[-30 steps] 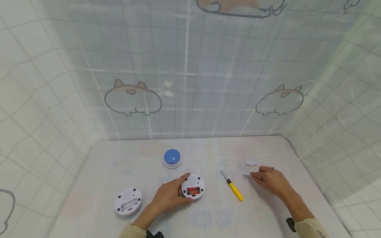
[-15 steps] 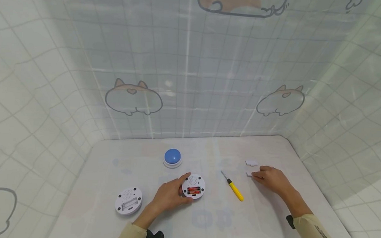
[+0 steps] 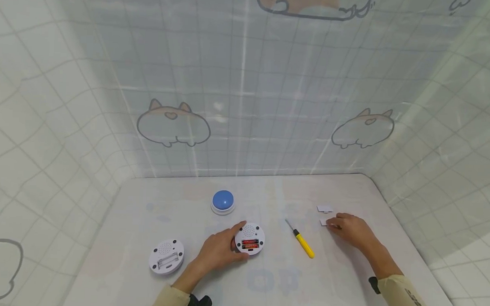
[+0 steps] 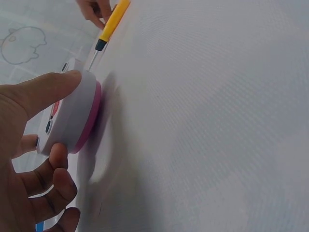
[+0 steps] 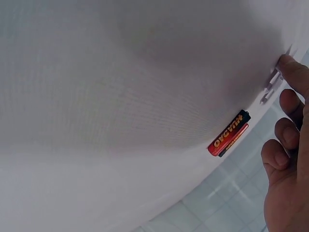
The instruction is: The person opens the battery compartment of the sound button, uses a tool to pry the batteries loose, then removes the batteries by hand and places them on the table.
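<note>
My left hand [image 3: 221, 249] grips a round white push-button device [image 3: 255, 232] by its rim, thumb and fingers on opposite sides. It lies underside up, with two red batteries [image 3: 250, 244] in its uncovered compartment; its pink part [image 4: 90, 121] faces the table. At the right, my right hand [image 3: 353, 231] pinches the edge of a small white battery cover [image 3: 322, 222] at the tabletop. A similar battery cover [image 3: 324, 209] lies just behind it. Two loose red-and-black batteries [image 5: 229, 133] lie near my right fingers in the right wrist view; the hand hides them in the head view.
A yellow-handled screwdriver [image 3: 305, 246] lies between my hands. Behind the left hand stands a blue-topped push-button [image 3: 223, 201]. Another upturned white device [image 3: 166, 257] with a bare battery compartment lies at the left. Patterned curtain walls [image 3: 246, 126] bound the table at the back and sides.
The battery cover at my right fingertips has shifted slightly right and now looks flatter against the table. My left hand keeps its grip on the device. The head view has shifted slightly.
</note>
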A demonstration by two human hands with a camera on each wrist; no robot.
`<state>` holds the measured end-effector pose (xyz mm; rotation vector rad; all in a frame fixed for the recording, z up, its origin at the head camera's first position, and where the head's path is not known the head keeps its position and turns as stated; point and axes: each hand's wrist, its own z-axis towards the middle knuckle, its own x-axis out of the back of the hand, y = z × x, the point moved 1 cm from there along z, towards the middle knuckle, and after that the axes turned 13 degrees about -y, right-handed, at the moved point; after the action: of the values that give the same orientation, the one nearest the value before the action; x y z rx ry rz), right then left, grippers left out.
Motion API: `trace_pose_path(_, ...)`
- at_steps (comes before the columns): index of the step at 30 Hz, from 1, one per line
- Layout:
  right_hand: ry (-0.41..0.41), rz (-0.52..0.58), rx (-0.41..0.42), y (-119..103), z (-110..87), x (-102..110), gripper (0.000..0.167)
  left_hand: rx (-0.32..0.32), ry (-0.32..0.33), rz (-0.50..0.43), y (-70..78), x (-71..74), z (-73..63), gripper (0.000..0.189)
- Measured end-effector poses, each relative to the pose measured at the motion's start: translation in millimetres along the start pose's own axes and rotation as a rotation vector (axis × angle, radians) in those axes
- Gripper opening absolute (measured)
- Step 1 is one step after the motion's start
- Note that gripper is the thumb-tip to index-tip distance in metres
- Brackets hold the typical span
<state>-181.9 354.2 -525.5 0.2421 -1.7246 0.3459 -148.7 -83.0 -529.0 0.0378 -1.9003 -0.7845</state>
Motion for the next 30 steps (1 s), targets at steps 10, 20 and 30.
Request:
trace_pose_path(10,0.059,0.028,-0.050,-20,-6.6,2,0.026,0.019,-0.020,-0.012,-0.7,0.0,-1.1,0.093)
trace_pose_path(20,-0.069,0.271,-0.097,-64,-9.2,3,0.039,0.013,-0.017,-0.009,1.0,1.0,-0.4,0.093)
trace_pose_path(30,-0.200,0.470,-0.164,-82,-6.7,-8,0.064,0.032,-0.029,-0.025,4.9,2.3,-2.0,0.094)
